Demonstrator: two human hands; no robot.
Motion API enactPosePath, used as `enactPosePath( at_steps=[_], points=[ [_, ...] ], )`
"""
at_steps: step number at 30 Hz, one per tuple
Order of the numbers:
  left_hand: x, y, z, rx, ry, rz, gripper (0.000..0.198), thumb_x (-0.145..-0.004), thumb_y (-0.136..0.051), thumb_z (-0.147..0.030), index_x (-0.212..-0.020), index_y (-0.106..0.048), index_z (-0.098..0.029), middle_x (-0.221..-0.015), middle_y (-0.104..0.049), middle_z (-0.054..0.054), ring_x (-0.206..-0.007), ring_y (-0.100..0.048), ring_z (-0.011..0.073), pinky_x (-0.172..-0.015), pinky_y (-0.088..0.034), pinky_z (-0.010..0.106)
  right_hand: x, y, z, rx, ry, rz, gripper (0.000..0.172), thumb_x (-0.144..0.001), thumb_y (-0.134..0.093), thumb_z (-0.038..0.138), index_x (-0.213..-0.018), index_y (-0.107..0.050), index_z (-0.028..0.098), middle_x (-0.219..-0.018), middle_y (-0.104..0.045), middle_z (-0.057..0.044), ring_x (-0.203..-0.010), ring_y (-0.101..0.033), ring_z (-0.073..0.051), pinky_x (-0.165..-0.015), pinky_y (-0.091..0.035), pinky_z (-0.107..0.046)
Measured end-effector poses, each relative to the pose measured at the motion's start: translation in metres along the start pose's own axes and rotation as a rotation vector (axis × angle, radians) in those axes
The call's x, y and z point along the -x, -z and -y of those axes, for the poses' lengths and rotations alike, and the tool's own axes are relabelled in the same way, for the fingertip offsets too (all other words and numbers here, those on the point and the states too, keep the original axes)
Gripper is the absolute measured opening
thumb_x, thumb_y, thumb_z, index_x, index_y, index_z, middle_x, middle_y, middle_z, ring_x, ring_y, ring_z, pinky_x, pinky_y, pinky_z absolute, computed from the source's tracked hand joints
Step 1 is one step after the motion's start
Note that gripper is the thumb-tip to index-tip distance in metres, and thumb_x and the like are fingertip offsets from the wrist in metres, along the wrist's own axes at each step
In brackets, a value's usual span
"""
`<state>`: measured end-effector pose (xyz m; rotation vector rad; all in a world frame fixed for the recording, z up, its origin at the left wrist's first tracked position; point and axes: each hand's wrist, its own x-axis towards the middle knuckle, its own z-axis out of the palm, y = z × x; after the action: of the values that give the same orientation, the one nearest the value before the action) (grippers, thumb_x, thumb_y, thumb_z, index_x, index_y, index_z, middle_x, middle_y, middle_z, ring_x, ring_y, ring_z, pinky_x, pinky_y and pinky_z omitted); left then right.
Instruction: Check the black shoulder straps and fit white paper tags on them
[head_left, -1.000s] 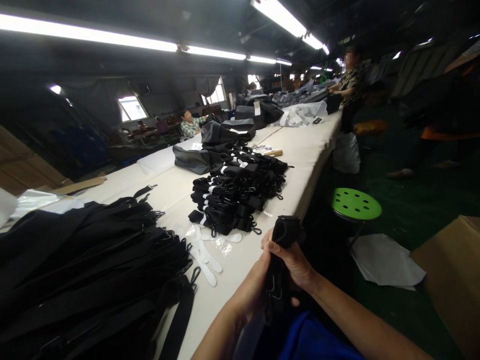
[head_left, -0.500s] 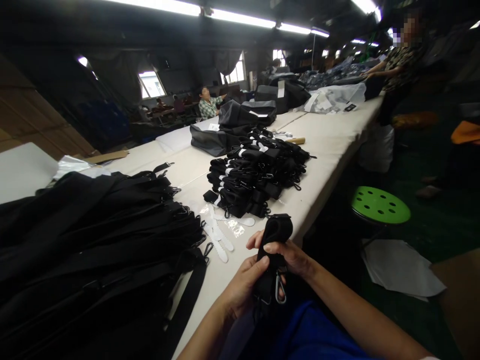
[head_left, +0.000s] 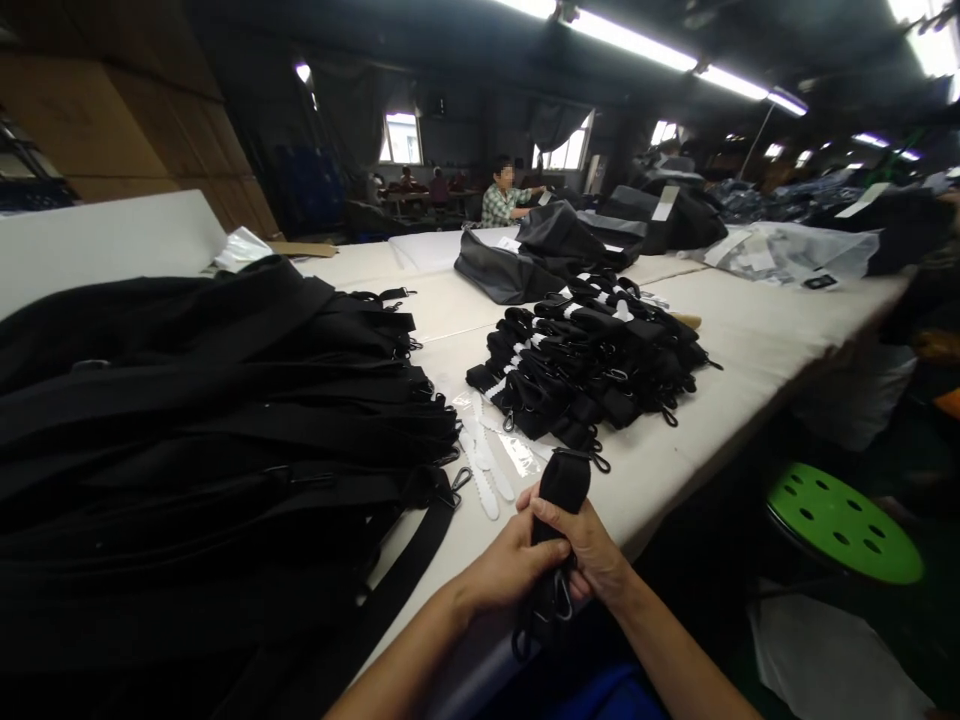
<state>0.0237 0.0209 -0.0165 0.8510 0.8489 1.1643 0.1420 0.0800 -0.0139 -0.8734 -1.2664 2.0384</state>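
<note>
On my feed, the black strap (head_left: 564,484) looks matt cloth, its clip (head_left: 565,604) shiny metal, the stool (head_left: 829,516) smooth plastic.

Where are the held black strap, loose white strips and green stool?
Held black strap (head_left: 565,486), head view: its upper folded part.
Loose white strips (head_left: 482,460), head view: middle of the cluster.
Green stool (head_left: 844,521), head view: its seat.

The left hand (head_left: 504,566) and right hand (head_left: 598,552) hide the middle of the folded black strap (head_left: 566,484). The big black pile (head_left: 225,425) and the white board (head_left: 105,245) run off the left edge. The marks on the little black tag (head_left: 820,282) are too small to read
</note>
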Motion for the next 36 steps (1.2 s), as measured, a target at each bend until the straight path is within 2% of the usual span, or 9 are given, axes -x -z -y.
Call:
enactPosePath(
  at_steps=[5, 8, 12, 15, 18, 22, 28, 32, 36],
  points=[
    [0.003, -0.005, -0.006, 0.094, 0.058, 0.088, 0.034, -0.075, -0.075, -0.027, -0.102, -0.065, -0.010, -0.090, -0.071, 0.011, -0.076, -0.069, 0.0190, -0.075, -0.055, 0.029, 0.000, 0.007, 0.010, -0.193, -0.041, 0.057, 0.029, -0.082, -0.069, 0.047, -0.091, -0.065, 0.019, -0.075, -0.066, -0.003, -0.046, -0.056, -0.010, -0.032, -0.037, -0.016],
    [0.005, -0.008, -0.012, 0.171, 0.090, 0.090, 0.030, -0.074, -0.074, -0.023, -0.098, -0.066, -0.008, -0.088, -0.070, 0.011, -0.075, -0.068, 0.0162, -0.077, -0.054, 0.026, -0.001, 0.006, 0.020, -0.178, -0.016, 0.064, 0.030, -0.083, -0.068, 0.048, -0.088, -0.065, 0.018, -0.074, -0.066, -0.002, -0.035, -0.043, -0.004, -0.027, -0.030, -0.015],
    [0.007, -0.006, -0.021, 0.055, 0.098, 0.099, 0.027, -0.084, -0.063, -0.034, -0.098, -0.061, -0.011, -0.077, -0.065, 0.007, -0.063, -0.059, 0.0112, -0.059, -0.046, 0.020, -0.010, -0.003, 0.028, -0.334, 0.091, 0.121, 0.027, -0.084, -0.070, 0.042, -0.078, -0.062, 0.018, -0.071, -0.062, 0.000, -0.065, -0.061, -0.011, -0.060, -0.053, -0.021],
    [0.005, -0.004, -0.025, -0.268, -0.001, 0.013, 0.034, -0.093, -0.046, -0.048, -0.090, -0.056, -0.015, -0.070, -0.059, 0.003, -0.057, -0.053, 0.0124, -0.052, -0.041, 0.022, -0.020, -0.010, 0.030, -0.406, 0.153, 0.210, 0.027, -0.087, -0.068, 0.036, -0.071, -0.057, 0.018, -0.062, -0.052, 0.004, -0.066, -0.056, -0.010, -0.079, -0.051, -0.026],
    [0.004, -0.004, -0.025, -0.503, -0.127, -0.163, 0.026, -0.091, -0.049, -0.041, -0.086, -0.055, -0.016, -0.073, -0.058, 0.004, -0.065, -0.054, 0.0161, -0.062, -0.042, 0.027, -0.028, -0.016, 0.029, -0.457, 0.160, 0.240, 0.030, -0.085, -0.071, 0.035, -0.067, -0.055, 0.018, -0.056, -0.044, 0.007, -0.059, -0.049, -0.009, -0.080, -0.050, -0.028],
    [0.004, 0.000, -0.022, -0.638, -0.229, -0.407, 0.024, -0.089, -0.053, -0.031, -0.108, -0.051, -0.017, -0.087, -0.063, 0.007, -0.078, -0.058, 0.0215, -0.072, -0.039, 0.031, -0.037, -0.023, 0.030, -0.457, 0.165, 0.175, 0.027, -0.081, -0.075, 0.038, -0.071, -0.058, 0.020, -0.060, -0.051, 0.005, -0.066, -0.054, -0.012, -0.073, -0.049, -0.027],
    [0.002, 0.016, -0.034, -0.660, -0.300, -0.427, 0.020, -0.087, -0.056, -0.031, -0.096, -0.067, -0.018, -0.074, -0.066, 0.002, -0.069, -0.059, 0.0187, -0.066, -0.041, 0.027, -0.050, -0.035, 0.034, -0.465, 0.203, 0.073, 0.029, -0.077, -0.078, 0.043, -0.075, -0.059, 0.022, -0.067, -0.057, 0.005, -0.073, -0.058, -0.013, -0.077, -0.050, -0.028],
    [0.008, 0.037, -0.055, -0.593, -0.365, -0.496, 0.018, -0.084, -0.060, -0.031, -0.088, -0.070, -0.017, -0.068, -0.064, 0.001, -0.062, -0.055, 0.0142, -0.057, -0.039, 0.023, -0.059, -0.028, 0.044, -0.204, 0.254, 0.114, 0.041, -0.075, -0.074, 0.057, -0.097, -0.064, 0.024, -0.092, -0.068, -0.001, -0.090, -0.063, -0.019, -0.084, -0.050, -0.033],
    [0.020, 0.066, -0.081, -0.441, -0.443, -0.665, 0.031, -0.087, -0.057, -0.045, -0.095, -0.065, -0.016, -0.079, -0.067, 0.003, -0.058, -0.056, 0.0121, -0.051, -0.041, 0.021, -0.076, -0.013, 0.049, 0.495, 0.324, -0.028, 0.058, -0.085, -0.051, 0.067, -0.120, -0.059, 0.022, -0.111, -0.068, -0.009, -0.097, -0.064, -0.022, -0.080, -0.051, -0.034]
  ],
)
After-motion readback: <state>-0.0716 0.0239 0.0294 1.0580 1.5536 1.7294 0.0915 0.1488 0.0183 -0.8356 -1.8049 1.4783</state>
